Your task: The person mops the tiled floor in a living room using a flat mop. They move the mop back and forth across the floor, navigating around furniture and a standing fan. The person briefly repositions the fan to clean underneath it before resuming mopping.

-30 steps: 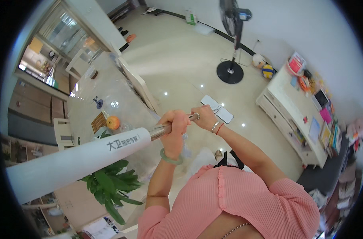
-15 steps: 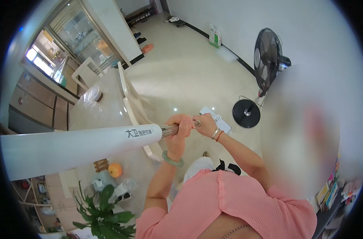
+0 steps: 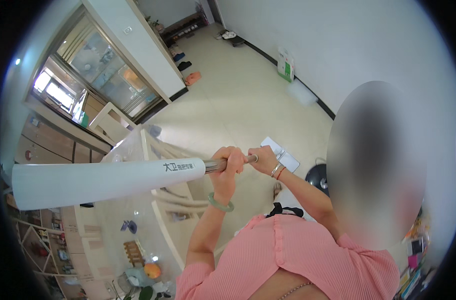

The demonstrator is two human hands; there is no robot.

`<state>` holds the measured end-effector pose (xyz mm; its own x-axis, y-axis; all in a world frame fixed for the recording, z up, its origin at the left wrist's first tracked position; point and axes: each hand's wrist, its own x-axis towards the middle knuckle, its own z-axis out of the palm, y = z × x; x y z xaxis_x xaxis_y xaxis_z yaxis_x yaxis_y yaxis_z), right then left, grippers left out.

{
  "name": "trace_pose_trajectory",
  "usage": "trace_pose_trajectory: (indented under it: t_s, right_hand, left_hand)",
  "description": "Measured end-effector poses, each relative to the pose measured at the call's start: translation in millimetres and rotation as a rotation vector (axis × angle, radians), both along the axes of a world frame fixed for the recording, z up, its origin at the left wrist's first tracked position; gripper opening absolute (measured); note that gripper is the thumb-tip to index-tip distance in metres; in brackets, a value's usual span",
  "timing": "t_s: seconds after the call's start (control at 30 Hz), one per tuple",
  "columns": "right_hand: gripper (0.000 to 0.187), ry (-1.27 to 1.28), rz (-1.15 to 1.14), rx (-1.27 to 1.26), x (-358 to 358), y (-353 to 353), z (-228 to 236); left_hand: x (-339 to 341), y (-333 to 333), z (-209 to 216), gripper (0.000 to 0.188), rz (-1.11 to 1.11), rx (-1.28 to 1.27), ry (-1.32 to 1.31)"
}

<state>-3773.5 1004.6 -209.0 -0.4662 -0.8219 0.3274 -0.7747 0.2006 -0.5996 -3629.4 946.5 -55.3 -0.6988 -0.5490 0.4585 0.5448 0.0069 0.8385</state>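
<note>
Floor [image 3: 228,112]: one, pale and shiny; on it, to the right of the right edge of the table [image 3: 148,220], lies the flat head [image 3: 288,160] of the mop [image 3: 215,166], just beyond the right hand [image 3: 264,159] in my view.
Table: one, at the left.
Chairs [image 3: 167,232]: I count three, two along the table's right edge and one by its far corner.
Mop: one; its long axis goes almost level across my view, from the white grip [image 3: 108,182] at left to both hands; I judge that it slopes down to the floor. The left hand [image 3: 227,170] is nearer to the grip, the right hand to the flat head.
Black round stand [image 3: 316,180]: one, on the floor, partly covered by blur.
Hands: two; the left is wrapped around the metal pole beside the grip, the right is folded around it farther along; its palm I cannot see.
Rack [image 3: 133,253]: one, wooden, toward the table's near end.
Fruit [image 3: 152,270]: one, orange, between the rack and the table's right edge.
</note>
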Motion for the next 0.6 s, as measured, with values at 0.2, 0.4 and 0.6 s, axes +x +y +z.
trace_pose_trajectory:
  t_s: [0.2, 0.4, 0.6]
  right_hand:
    - [0.019, -0.002, 0.091, 0.025, -106, -89, 5]
    - [0.017, 0.002, 0.141, 0.04, -210, -178, 2]
    - [0.018, -0.04, 0.124, -0.026, -330, -273, -17]
  left_hand:
    - [-101, -70, 14, 0.02, 0.118, 0.006, -0.047]
    - [-207, -150, 9, 0.02, 0.118, 0.008, 0.037]
    - [-325, -247, -7, 0.019, 0.096, 0.035, 0.034]
